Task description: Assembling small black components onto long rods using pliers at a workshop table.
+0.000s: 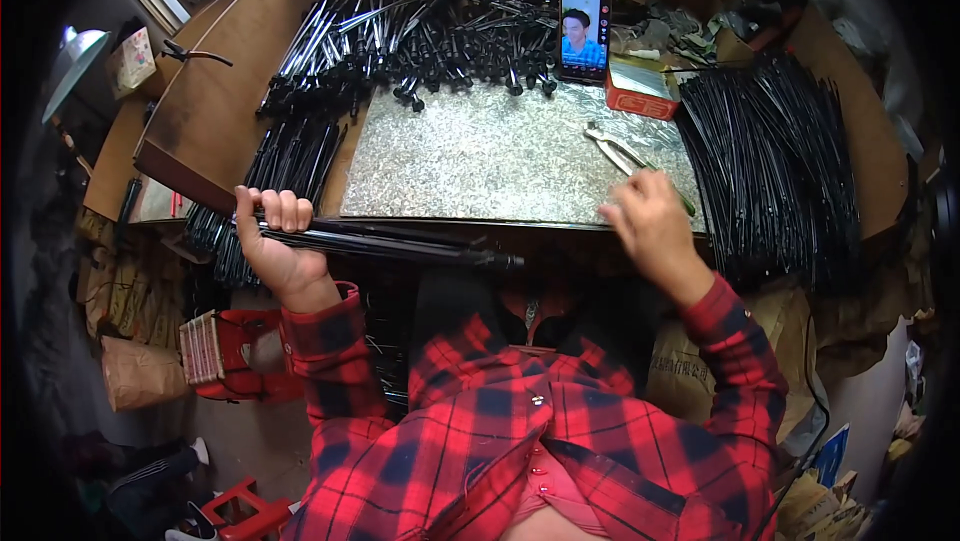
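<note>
"Left of centre in the frame, what does the left hand have?"

"A bundle of slim black rods. The fingers are wrapped around one end with the thumb pointing up, and the rest stretches right, nearly level, toward the middle of the frame, just below the front edge of the speckled board."

"And the right hand?"

"Right of centre, above the board's lower right corner. Its fingers are half curled, the thumb a little apart from them. It overlaps the handles of the pliers, but I can't tell whether it is gripping them or only passing over."

"How do the pliers lie?"

"Slantwise on the board, metal head to the upper left, a green handle end showing beyond the hand."

"What else is on the desk?"

"Across the upper middle, a jumbled heap of black rods with thick ends. Left of the board there's a smaller pile of dark rods; at the right of the frame, a broad sheaf of thin black rods."

"Near the top, right of centre?"

"A phone standing upright, its screen lit, with a red box just beside it, at its lower right."
</note>
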Motion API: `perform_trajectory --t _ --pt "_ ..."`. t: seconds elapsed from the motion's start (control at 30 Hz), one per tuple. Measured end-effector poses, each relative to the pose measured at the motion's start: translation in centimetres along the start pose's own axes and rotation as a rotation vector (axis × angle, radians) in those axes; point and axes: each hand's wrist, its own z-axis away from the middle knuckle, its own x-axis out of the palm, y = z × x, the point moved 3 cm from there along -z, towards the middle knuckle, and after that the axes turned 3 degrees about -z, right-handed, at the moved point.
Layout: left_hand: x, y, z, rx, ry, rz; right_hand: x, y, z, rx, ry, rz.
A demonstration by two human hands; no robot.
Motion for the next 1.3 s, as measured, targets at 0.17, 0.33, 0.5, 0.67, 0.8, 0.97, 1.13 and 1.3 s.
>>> perform_trajectory --t 0.17,0.33,0.5,0.67,0.8,0.97,1.13,1.3 --pt "1.3 -2.5 0.7 0.01 0.097 0.14 2.7 -10.7 2.7 0.02 -0.613 -1.253" --pt "4.7 -5.5 3.8 -0.134 -0.081 0.251 8.3 -12.6 0.2 0.604 -0.838 -1.879" --pt "4.8 -5.6 7.3 -0.251 -0.465 0.19 5.8 -10.5 -2.8 0.632 -0.187 -2.274" --pt "1.0 -6.3 8.2 -0.476 -0.63 -0.237 6.0 -7.6 -3.8 0.782 -0.521 -1.797" --pt "1.6 -7.8 8.3 -0.563 -0.552 -0.516 8.8 -9.3 -2.6 0.662 -0.82 -1.496" --pt "1.8 -9.7 7.8 -0.51 -0.465 -0.454 12.4 -10.5 -0.4 0.478 -0.943 -1.256" --pt "0.6 -10.2 7.8 -0.479 -0.337 -0.506 11.7 -11.6 -0.3 0.267 -1.053 -1.087" --pt "-1.0 -10.1 8.8 -0.39 -0.312 -0.715 10.7 -10.6 0.0 0.139 -0.331 -0.792"
